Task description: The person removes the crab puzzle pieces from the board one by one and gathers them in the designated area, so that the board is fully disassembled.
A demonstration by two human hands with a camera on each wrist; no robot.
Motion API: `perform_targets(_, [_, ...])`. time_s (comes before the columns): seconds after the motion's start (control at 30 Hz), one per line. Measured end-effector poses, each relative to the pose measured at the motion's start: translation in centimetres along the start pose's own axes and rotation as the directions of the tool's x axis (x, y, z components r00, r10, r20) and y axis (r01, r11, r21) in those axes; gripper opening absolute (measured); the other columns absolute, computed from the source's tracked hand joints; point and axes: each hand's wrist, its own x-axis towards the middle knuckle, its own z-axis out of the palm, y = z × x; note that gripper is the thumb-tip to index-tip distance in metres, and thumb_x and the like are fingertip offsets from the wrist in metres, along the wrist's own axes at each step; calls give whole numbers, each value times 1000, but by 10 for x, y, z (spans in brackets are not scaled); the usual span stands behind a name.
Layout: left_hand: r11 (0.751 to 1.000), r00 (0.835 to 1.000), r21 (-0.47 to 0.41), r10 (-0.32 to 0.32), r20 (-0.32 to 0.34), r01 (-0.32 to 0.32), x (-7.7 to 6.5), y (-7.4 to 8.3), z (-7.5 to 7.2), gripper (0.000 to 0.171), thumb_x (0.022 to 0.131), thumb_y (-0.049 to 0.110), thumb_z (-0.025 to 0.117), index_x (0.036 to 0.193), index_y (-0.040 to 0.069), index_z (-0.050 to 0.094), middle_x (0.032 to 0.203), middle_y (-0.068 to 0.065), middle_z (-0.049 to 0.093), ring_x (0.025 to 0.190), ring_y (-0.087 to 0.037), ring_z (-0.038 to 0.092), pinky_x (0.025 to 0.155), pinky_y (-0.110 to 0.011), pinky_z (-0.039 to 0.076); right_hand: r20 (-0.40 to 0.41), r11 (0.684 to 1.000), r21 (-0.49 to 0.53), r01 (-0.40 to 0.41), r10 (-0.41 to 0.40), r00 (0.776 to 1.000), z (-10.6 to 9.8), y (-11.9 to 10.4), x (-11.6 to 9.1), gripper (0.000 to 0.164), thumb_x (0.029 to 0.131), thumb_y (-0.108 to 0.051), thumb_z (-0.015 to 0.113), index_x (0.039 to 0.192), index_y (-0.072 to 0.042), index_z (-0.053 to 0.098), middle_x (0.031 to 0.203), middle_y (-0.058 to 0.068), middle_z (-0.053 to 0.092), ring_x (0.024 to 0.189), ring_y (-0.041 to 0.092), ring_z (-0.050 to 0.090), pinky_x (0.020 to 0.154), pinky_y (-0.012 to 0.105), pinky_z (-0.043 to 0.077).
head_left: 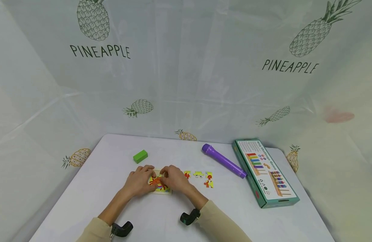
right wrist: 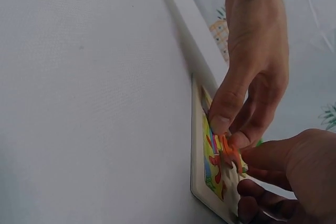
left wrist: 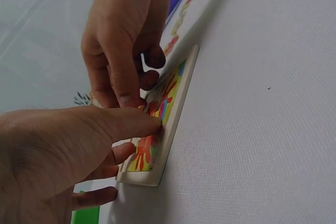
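Observation:
A small jigsaw puzzle board [head_left: 161,193] with a pale frame and a yellow and orange picture lies on the table between both hands. My left hand [head_left: 139,181] holds its left part, thumb on the picture and fingers by the far edge. From the right, my right hand [head_left: 174,178] pinches an orange puzzle piece [right wrist: 231,153], which tilts above the board in the right wrist view. Fingers of both hands are close to this piece and partly hide it. Several loose puzzle pieces [head_left: 199,174] lie right of my right hand.
Beyond the left hand sits a green block [head_left: 140,156]. A purple stick-shaped tube [head_left: 223,160] lies slanted at the back right, its lower end close to a green and white game box [head_left: 265,173]. A pineapple-print sheet [head_left: 186,74] hangs behind the white table [head_left: 92,188].

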Motion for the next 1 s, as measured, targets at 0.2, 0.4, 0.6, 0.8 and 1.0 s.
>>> perform_targets(0.2, [1000, 1000, 4, -3, 1, 3, 0, 0, -1, 25, 80, 40, 81, 95, 25, 68, 138, -4, 58, 124, -35, 52, 89, -63, 46, -8, 999, 48, 3, -3, 1000, 1, 1, 1, 21, 95, -19, 68, 115, -11, 69, 83, -6, 61, 68, 7, 53, 60, 22, 44])
perform_targets(0.4, [1000, 1000, -7, -2, -9, 2, -1, 1, -1, 25, 79, 40, 82, 94, 25, 67, 139, -4, 58, 123, -34, 52, 88, -63, 46, -6, 998, 70, 4, -4, 1000, 4, 2, 2, 19, 95, -20, 67, 113, -14, 66, 86, -6, 63, 66, 6, 54, 59, 22, 45])
perform_targets(0.6, [1000, 1000, -8, 8, -17, -9, -2, 0, 0, 26, 78, 40, 81, 95, 25, 68, 139, -5, 57, 123, -34, 53, 88, -64, 46, 7, 997, 73, -3, 2, 1000, 5, 2, 2, 18, 95, -20, 68, 113, -18, 65, 87, -7, 65, 67, 5, 56, 59, 22, 46])
perform_targets(0.8, [1000, 1000, -3, 10, -20, -10, -1, -1, 1, 27, 78, 41, 81, 95, 24, 68, 139, -5, 58, 123, -35, 53, 87, -64, 46, 23, 995, 97, -7, 4, 1000, 3, 1, 1, 18, 96, -16, 67, 113, -17, 63, 87, -6, 66, 67, 5, 57, 59, 22, 47])
perform_targets(1.0, [1000, 1000, -6, 17, -25, -17, -2, -1, 1, 27, 78, 41, 80, 94, 24, 67, 138, -5, 58, 123, -35, 53, 86, -63, 46, 24, 994, 105, 19, -22, 999, -1, 0, -2, 17, 96, -14, 65, 112, -17, 63, 85, -8, 64, 66, 5, 55, 59, 21, 46])
